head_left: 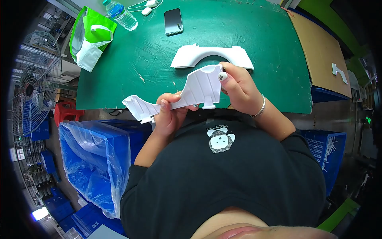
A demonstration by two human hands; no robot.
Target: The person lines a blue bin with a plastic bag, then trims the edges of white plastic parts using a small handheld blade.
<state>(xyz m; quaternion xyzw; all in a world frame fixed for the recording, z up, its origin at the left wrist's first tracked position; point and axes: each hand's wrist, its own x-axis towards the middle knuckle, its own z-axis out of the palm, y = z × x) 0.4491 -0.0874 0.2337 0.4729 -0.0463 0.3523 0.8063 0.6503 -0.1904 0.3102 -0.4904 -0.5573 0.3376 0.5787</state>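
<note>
A white moulded plastic part (202, 85) with a curved cut-out, ribs and small tabs is held up in front of my chest, above the table's near edge. My left hand (170, 113) is closed around its narrow middle, thumb on the near face. At its right end, my right hand (241, 89) pinches the upper corner between thumb and fingers. Something small and dark shows by the right fingertips; I cannot make out what it is. Just beyond, a similar white arched part (213, 55) lies on the green table (131, 85), touched by neither hand.
A phone (173, 22), a water bottle (121, 16), a white cable (146, 11) and a green bag (92, 38) occupy the far side. Cardboard (322, 51) with a white piece (339, 73) lies right. A lined blue bin (95, 159) and a blue crate (326, 155) flank me.
</note>
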